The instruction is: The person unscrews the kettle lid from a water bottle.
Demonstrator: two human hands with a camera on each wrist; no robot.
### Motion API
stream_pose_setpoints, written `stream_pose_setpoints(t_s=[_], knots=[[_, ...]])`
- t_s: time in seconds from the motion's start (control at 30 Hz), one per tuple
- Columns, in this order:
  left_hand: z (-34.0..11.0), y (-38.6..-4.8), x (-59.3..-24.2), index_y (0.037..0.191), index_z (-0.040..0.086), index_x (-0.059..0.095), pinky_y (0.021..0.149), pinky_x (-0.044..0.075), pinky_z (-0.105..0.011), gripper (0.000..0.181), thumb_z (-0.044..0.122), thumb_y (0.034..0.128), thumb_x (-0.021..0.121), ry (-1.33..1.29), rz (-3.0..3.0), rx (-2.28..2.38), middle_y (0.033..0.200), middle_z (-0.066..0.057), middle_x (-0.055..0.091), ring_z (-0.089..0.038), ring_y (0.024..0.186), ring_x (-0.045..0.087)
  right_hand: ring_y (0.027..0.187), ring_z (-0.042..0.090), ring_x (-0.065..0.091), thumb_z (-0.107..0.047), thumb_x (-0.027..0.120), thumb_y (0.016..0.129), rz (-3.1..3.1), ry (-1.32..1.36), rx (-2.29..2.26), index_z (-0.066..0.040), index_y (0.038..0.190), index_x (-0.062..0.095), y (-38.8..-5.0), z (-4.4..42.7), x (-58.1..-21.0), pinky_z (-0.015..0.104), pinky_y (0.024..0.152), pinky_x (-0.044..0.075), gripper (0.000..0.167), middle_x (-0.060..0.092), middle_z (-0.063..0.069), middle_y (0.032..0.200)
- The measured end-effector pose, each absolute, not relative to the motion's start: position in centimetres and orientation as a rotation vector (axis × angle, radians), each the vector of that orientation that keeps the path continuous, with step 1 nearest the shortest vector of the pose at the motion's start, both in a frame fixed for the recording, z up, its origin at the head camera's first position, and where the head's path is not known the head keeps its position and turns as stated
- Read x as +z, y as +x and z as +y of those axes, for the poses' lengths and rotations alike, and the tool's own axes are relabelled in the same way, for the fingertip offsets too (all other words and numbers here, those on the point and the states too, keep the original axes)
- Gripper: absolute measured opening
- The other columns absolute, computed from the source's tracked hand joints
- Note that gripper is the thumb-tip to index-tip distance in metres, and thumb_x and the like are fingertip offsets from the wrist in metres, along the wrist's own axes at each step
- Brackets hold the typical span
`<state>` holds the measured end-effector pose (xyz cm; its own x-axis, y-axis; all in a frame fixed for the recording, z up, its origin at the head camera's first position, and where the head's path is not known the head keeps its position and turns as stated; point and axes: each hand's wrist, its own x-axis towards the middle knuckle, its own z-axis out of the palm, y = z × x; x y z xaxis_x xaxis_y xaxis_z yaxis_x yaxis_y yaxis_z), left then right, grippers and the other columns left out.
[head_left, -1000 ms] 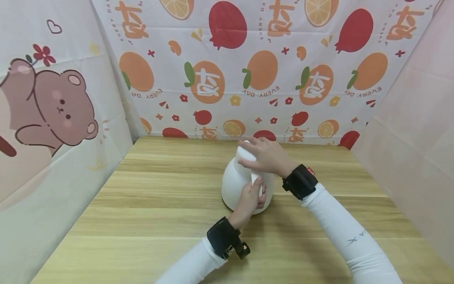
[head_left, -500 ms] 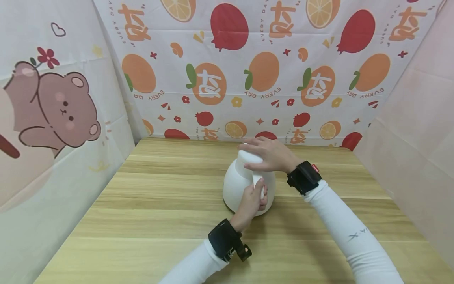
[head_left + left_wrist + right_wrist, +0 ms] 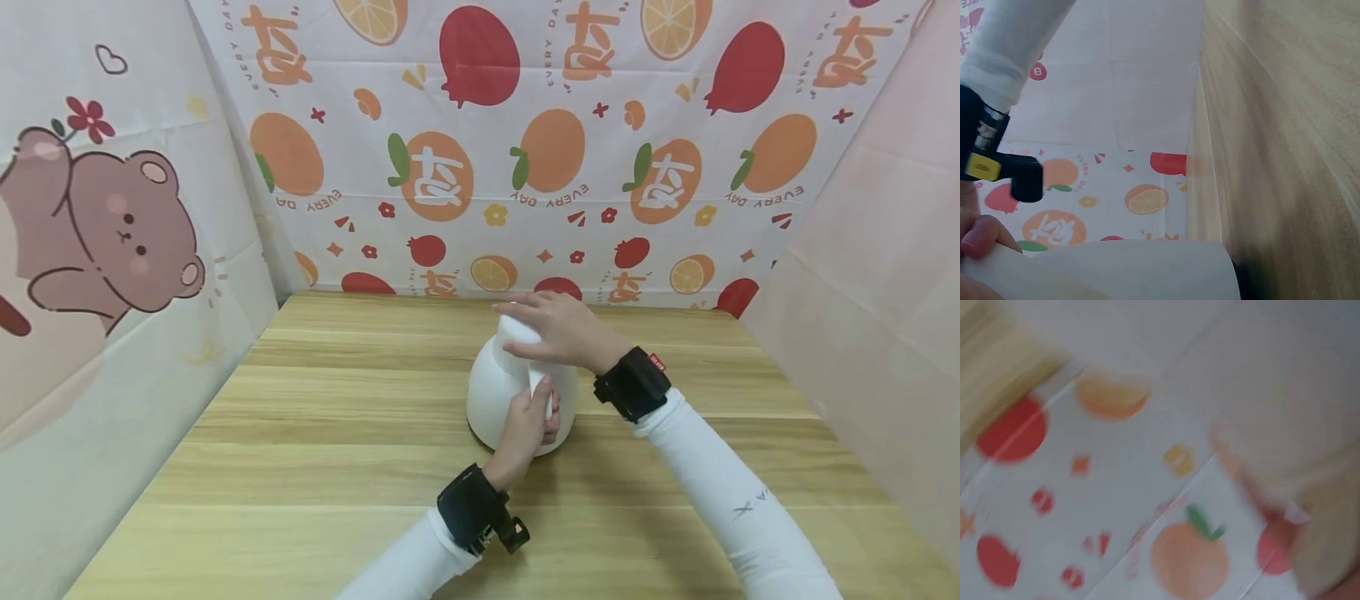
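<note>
A white, round-bodied pot (image 3: 491, 400) stands upright on the wooden table, its handle (image 3: 536, 377) turned toward the near side. My left hand (image 3: 522, 429) grips this handle, thumb uppermost. Over the white lid (image 3: 512, 331) lies my right hand (image 3: 566, 332), holding it with the fingers across the far side and the thumb on the near side. The pot's pale side (image 3: 1160, 269) fills the bottom of the left wrist view. In the right wrist view the close parts are blurred, and the hand's contact with the lid is unclear.
The wooden table (image 3: 315, 467) extends around the pot. Behind it hangs a fruit-print cloth (image 3: 465, 175); a bear-print cloth (image 3: 135, 225) borders the left side and a pale pink one (image 3: 885, 275) the right. Each wrist wears a black band.
The fingers of my right hand have shifted slightly over the lid. My left hand keeps its grip on the handle, and the pot stays in place.
</note>
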<state>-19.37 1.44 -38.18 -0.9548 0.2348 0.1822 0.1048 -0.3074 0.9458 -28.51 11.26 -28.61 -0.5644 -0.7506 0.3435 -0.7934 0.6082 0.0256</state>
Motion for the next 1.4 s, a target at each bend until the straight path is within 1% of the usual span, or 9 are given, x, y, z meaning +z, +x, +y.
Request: stream_pose_setpoints(t_s=[0.1,0.2,0.33,0.43,0.63,0.8,1.07,1.2,1.4], knots=[[1.4,-19.4,-38.2,0.075,0.007,0.042,0.042,0.025,-0.019,0.036,0.030,0.1013,0.034,0.426,1.792,2.444,0.050,0.001,0.033,-0.007,0.042,0.029,0.113,0.031,0.047,-0.046,0.053,0.089,-2.582,1.077,0.171,-0.015,0.128,0.053,-27.6,10.2,-28.9,0.052,0.090,0.037,0.050,0.049,0.007,0.130],[1.5,-19.3,-38.2,0.074,0.007,0.042,0.041,0.026,-0.019,0.037,0.032,0.1002,0.037,0.407,1.791,2.450,0.050,0.002,0.033,-0.007,0.042,0.030,0.110,0.031,0.048,-0.044,0.050,0.091,-2.576,0.929,0.134,-0.015,0.125,0.055,-27.1,9.5,-29.4,0.051,0.087,0.040,0.045,0.051,0.007,0.127],[1.4,-19.3,-38.3,0.074,0.007,0.042,0.042,0.026,-0.019,0.037,0.033,0.1000,0.037,0.406,1.793,2.453,0.051,0.001,0.034,-0.007,0.044,0.031,0.106,0.030,0.051,-0.043,0.052,0.090,-2.474,0.880,0.117,-0.015,0.119,0.060,-27.2,9.4,-30.1,0.048,0.082,0.044,0.041,0.056,0.007,0.121],[1.2,-19.1,-37.9,0.074,0.006,0.042,0.043,0.026,-0.019,0.037,0.031,0.1011,0.035,0.418,1.796,2.444,0.052,0.001,0.033,-0.007,0.044,0.031,0.104,0.028,0.053,-0.042,0.053,0.088,-2.377,0.935,0.130,-0.014,0.116,0.062,-27.6,9.7,-30.4,0.045,0.080,0.046,0.041,0.058,0.006,0.118],[1.1,-19.1,-37.8,0.074,0.006,0.042,0.043,0.026,-0.019,0.035,0.026,0.1018,0.034,0.423,1.789,2.433,0.052,0.001,0.033,-0.007,0.044,0.030,0.105,0.025,0.054,-0.042,0.055,0.085,-2.213,1.191,0.257,-0.014,0.113,0.064,-29.1,10.9,-30.6,0.043,0.084,0.044,0.040,0.059,0.004,0.117],[1.3,-19.3,-38.1,0.074,0.007,0.042,0.042,0.025,-0.019,0.037,0.032,0.1003,0.037,0.410,1.800,2.459,0.051,0.002,0.033,-0.006,0.043,0.030,0.109,0.022,0.053,-0.040,0.056,0.085,-2.106,1.406,0.366,-0.015,0.112,0.065,-30.1,11.7,-30.5,0.041,0.085,0.044,0.038,0.059,0.002,0.117],[1.4,-19.3,-38.1,0.073,0.006,0.042,0.041,0.025,-0.018,0.039,0.032,0.1002,0.038,0.395,1.807,2.475,0.050,0.002,0.033,-0.006,0.042,0.030,0.114,0.024,0.049,-0.038,0.058,0.085,-2.136,1.473,0.383,-0.015,0.116,0.063,-30.1,11.9,-30.1,0.044,0.092,0.039,0.039,0.057,0.005,0.121],[1.5,-19.3,-38.1,0.072,0.006,0.042,0.041,0.025,-0.018,0.038,0.030,0.1003,0.037,0.390,1.819,2.483,0.049,0.002,0.033,-0.006,0.042,0.029,0.119,0.025,0.045,-0.037,0.059,0.086,-2.279,1.361,0.351,-0.013,0.120,0.060,-29.2,11.5,-29.8,0.048,0.097,0.032,0.041,0.053,0.006,0.126],[1.5,-19.2,-38.0,0.072,0.006,0.042,0.040,0.024,-0.019,0.036,0.027,0.1005,0.036,0.388,1.798,2.496,0.049,0.002,0.031,-0.006,0.041,0.027,0.118,0.034,0.042,-0.040,0.056,0.089,-2.479,1.005,0.284,-0.012,0.127,0.053,-27.2,10.1,-30.1,0.054,0.097,0.028,0.048,0.050,0.012,0.128]])
